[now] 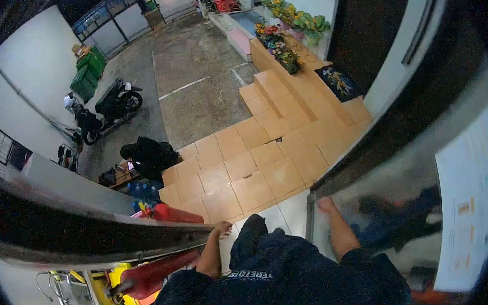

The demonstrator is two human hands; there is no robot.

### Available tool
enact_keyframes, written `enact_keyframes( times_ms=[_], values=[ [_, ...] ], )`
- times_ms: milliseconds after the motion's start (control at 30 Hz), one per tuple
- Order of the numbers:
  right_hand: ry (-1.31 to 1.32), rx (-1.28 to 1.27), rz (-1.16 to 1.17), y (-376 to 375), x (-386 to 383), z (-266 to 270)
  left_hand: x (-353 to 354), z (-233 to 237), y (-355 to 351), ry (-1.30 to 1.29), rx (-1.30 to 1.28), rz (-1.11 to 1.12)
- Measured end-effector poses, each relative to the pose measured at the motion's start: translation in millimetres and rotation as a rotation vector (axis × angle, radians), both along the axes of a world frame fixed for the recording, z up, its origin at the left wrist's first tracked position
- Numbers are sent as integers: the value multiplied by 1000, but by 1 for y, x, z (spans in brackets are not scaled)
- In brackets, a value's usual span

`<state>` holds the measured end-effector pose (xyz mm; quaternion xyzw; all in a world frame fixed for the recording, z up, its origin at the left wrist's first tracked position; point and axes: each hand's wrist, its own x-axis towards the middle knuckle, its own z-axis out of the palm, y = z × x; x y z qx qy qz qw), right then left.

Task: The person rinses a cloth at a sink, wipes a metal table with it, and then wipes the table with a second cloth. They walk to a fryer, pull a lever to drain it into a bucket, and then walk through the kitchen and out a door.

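Observation:
My left hand [223, 228] is at the end of the dark door frame [165, 238] on the left, its fingers curled in at the edge. My right hand [326, 204] is raised beside the edge of the glass door panel [375, 216] on the right, near the dark frame post; its fingers are small and blurred, so their shape is unclear. Between the hands, white floor tiles [273, 219] meet orange tiles [280, 175]. A red fire extinguisher [174, 214] lies in view just beyond the left frame.
A person in black [151, 155] sits bent over at the left of the orange tiles. Farther off stand a motorcycle [117, 103] and green bins [87, 73]. Potted plants [309, 26] and a dark floral mat [339, 83] are on the raised step.

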<state>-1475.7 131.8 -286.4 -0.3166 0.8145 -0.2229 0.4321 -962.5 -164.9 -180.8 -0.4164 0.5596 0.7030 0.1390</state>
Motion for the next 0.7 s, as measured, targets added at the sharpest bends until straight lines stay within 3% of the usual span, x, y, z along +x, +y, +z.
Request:
enact_keyframes(
  times_ms=[33, 100, 133, 167, 200, 267, 300, 333, 367, 433, 467, 567, 600, 633, 700],
  values=[
    [242, -284, 298, -46, -21, 32, 2, -2, -1, -144, 260, 388],
    [39, -234, -63, -128, -55, 70, 15, -77, -12, -58, -195, 96],
    [-47, -208, -209, -164, -56, 116, 1, -49, -17, -50, -443, -20],
    [-133, -169, -344, -196, -51, 174, -1, -54, -16, 123, -212, 237],
    [-135, -135, -300, -225, -63, 180, -2, -60, -18, 294, 29, 487],
    [255, -145, -129, -248, -66, 180, 23, -83, 0, 530, 44, 791],
    [246, -113, -70, -256, -62, 175, 14, -121, -4, 776, 186, 1149],
    [268, -302, -113, -259, -59, 159, 21, -125, -50, 6, 47, 643],
    [280, -491, -168, -252, -59, 138, 8, -80, -61, 186, 233, 703],
    [742, 75, 754, -254, -102, 87, -58, -145, -119, -415, -241, 465],
    [443, 128, 427, -257, -95, 96, -62, -130, -132, -306, -375, 442],
    [-342, 198, -464, -230, -86, 94, -115, -99, -189, -121, -452, 517],
    [-393, 188, -494, -231, -92, 85, -134, -97, -221, -178, -613, 224],
    [-306, 204, -331, -223, -98, 66, -150, -96, -248, -233, -761, -79],
    [-19, 232, 93, -204, -115, 34, -191, -29, -266, -178, -484, 442]
  ],
)
